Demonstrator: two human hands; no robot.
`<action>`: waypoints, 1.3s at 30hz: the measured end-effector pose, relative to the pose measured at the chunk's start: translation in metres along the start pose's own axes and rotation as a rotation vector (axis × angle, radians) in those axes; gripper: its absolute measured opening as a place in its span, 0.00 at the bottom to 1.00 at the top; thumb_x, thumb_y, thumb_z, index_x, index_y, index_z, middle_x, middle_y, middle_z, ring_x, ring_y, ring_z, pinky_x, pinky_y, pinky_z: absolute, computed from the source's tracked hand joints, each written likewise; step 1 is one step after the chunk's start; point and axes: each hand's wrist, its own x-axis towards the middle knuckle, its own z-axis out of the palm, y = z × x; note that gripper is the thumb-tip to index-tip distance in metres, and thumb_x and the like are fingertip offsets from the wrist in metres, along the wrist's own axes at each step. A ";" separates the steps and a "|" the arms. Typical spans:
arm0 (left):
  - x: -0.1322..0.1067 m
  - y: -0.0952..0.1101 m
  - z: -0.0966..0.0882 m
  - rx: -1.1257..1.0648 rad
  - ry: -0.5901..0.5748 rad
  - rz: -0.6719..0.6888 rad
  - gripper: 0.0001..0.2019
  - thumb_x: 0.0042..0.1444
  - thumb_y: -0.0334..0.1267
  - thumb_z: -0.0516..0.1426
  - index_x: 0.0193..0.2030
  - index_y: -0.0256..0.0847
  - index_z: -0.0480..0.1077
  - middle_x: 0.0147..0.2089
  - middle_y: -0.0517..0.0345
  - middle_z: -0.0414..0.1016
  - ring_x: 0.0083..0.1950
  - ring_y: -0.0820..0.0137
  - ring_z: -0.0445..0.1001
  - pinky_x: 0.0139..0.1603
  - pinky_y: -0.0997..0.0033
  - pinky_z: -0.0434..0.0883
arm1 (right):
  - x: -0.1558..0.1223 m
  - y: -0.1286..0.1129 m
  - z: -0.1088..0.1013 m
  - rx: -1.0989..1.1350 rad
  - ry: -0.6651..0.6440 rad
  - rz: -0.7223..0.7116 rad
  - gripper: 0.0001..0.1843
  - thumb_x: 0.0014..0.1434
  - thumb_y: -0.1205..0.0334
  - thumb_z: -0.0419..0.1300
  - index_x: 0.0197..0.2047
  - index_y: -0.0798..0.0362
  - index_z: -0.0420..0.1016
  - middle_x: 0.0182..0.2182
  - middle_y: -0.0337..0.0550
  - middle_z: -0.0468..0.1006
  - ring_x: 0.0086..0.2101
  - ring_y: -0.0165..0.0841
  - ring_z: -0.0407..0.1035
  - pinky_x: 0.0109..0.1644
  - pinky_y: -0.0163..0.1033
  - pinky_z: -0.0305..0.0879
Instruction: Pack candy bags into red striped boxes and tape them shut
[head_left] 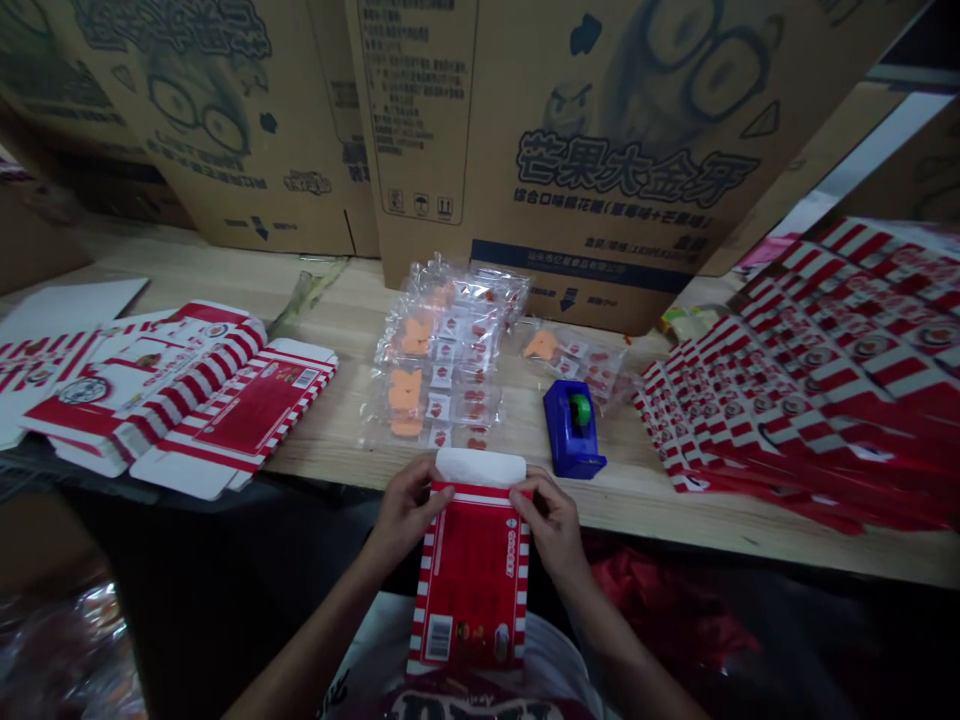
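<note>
Red-striped carton (471, 575) upright at near edge of surface (352, 300), over lap, white top flap (481, 467) open. Left hand (405, 510) and right hand (551, 515) pinch top corners, fingers clenched on carton. Sachet packs (442, 370) just beyond, blue tape dispenser (571, 428) right of them. Folded cartons (187, 390) far left; flat blanks (810, 380) stacked right, many left unfolded.

A pale wooden worktable (750, 500) stands in dim light, with tall printed brown cardboard cartons (600, 150) leaning along its far edge.
</note>
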 end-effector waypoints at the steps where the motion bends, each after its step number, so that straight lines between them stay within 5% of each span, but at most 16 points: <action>1: 0.001 0.000 0.002 -0.081 0.034 -0.031 0.13 0.53 0.40 0.62 0.27 0.39 0.62 0.33 0.60 0.67 0.34 0.73 0.67 0.34 0.76 0.66 | 0.001 0.000 0.001 0.036 0.026 0.029 0.08 0.56 0.58 0.62 0.29 0.51 0.70 0.31 0.39 0.70 0.34 0.33 0.67 0.39 0.36 0.64; 3: 0.002 0.002 0.003 -0.215 0.097 -0.092 0.13 0.49 0.37 0.65 0.31 0.40 0.62 0.30 0.65 0.66 0.30 0.75 0.66 0.32 0.78 0.64 | 0.003 0.002 0.003 0.147 0.067 0.102 0.08 0.54 0.58 0.64 0.37 0.49 0.70 0.29 0.36 0.69 0.30 0.31 0.66 0.35 0.35 0.64; 6: 0.003 0.006 0.000 -0.306 0.058 -0.130 0.20 0.47 0.35 0.66 0.46 0.44 0.65 0.36 0.62 0.71 0.38 0.71 0.72 0.40 0.72 0.68 | 0.006 0.002 0.003 0.251 0.007 0.169 0.19 0.53 0.58 0.65 0.49 0.46 0.69 0.33 0.37 0.72 0.32 0.32 0.68 0.37 0.36 0.67; 8: 0.004 0.010 -0.006 -0.247 -0.035 -0.133 0.18 0.49 0.37 0.65 0.47 0.42 0.69 0.38 0.59 0.71 0.40 0.69 0.72 0.43 0.69 0.69 | 0.008 0.000 0.001 0.212 -0.081 0.151 0.13 0.55 0.58 0.64 0.44 0.48 0.75 0.35 0.39 0.72 0.36 0.34 0.69 0.40 0.37 0.67; 10: 0.005 0.013 -0.012 -0.137 -0.076 -0.120 0.10 0.49 0.40 0.65 0.37 0.38 0.75 0.36 0.57 0.70 0.38 0.69 0.71 0.40 0.71 0.68 | 0.008 -0.002 -0.003 0.143 -0.138 0.095 0.07 0.56 0.57 0.63 0.36 0.50 0.79 0.36 0.42 0.73 0.39 0.36 0.70 0.45 0.39 0.67; 14: 0.002 0.020 -0.015 -0.005 -0.064 -0.099 0.11 0.49 0.44 0.64 0.29 0.37 0.76 0.37 0.54 0.70 0.39 0.68 0.70 0.38 0.73 0.67 | 0.007 -0.005 -0.007 0.101 -0.185 0.035 0.11 0.60 0.53 0.60 0.38 0.50 0.80 0.44 0.47 0.75 0.47 0.38 0.70 0.53 0.43 0.64; 17: 0.001 0.023 -0.012 0.053 -0.039 -0.136 0.14 0.53 0.45 0.61 0.26 0.36 0.75 0.33 0.54 0.72 0.35 0.70 0.69 0.37 0.73 0.66 | 0.007 -0.008 -0.006 0.116 -0.179 0.081 0.14 0.60 0.51 0.60 0.33 0.52 0.79 0.41 0.47 0.78 0.44 0.38 0.72 0.51 0.42 0.65; 22: 0.007 0.026 -0.016 0.068 -0.059 -0.222 0.10 0.45 0.41 0.66 0.32 0.36 0.77 0.31 0.55 0.76 0.33 0.70 0.72 0.36 0.72 0.68 | 0.020 -0.022 -0.010 0.004 -0.228 0.155 0.09 0.50 0.58 0.67 0.34 0.53 0.77 0.34 0.43 0.80 0.36 0.37 0.73 0.40 0.38 0.67; 27: 0.025 0.040 -0.025 -0.031 -0.174 -0.310 0.11 0.43 0.42 0.67 0.27 0.36 0.77 0.25 0.56 0.76 0.27 0.71 0.71 0.31 0.73 0.67 | 0.041 -0.039 -0.013 0.006 -0.313 0.165 0.09 0.51 0.58 0.67 0.27 0.55 0.74 0.23 0.38 0.74 0.24 0.29 0.66 0.28 0.33 0.60; 31: 0.029 0.045 -0.027 0.031 -0.225 -0.212 0.11 0.46 0.43 0.66 0.26 0.36 0.76 0.27 0.55 0.76 0.29 0.71 0.71 0.32 0.73 0.66 | 0.042 -0.042 -0.014 0.002 -0.328 0.112 0.12 0.54 0.57 0.65 0.25 0.55 0.73 0.23 0.39 0.74 0.25 0.30 0.66 0.30 0.33 0.61; 35: 0.020 0.037 -0.024 0.115 -0.229 -0.059 0.09 0.52 0.42 0.63 0.31 0.38 0.77 0.37 0.52 0.78 0.39 0.67 0.74 0.41 0.70 0.68 | 0.026 -0.035 -0.017 -0.039 -0.271 0.050 0.09 0.56 0.57 0.64 0.33 0.54 0.76 0.32 0.43 0.78 0.33 0.34 0.72 0.37 0.35 0.66; 39: 0.009 0.023 -0.013 -0.014 -0.187 -0.085 0.11 0.51 0.40 0.64 0.41 0.42 0.77 0.44 0.51 0.78 0.45 0.64 0.75 0.46 0.67 0.69 | 0.012 -0.027 -0.016 -0.040 -0.132 0.001 0.06 0.55 0.60 0.65 0.35 0.52 0.77 0.37 0.44 0.80 0.39 0.36 0.74 0.43 0.38 0.68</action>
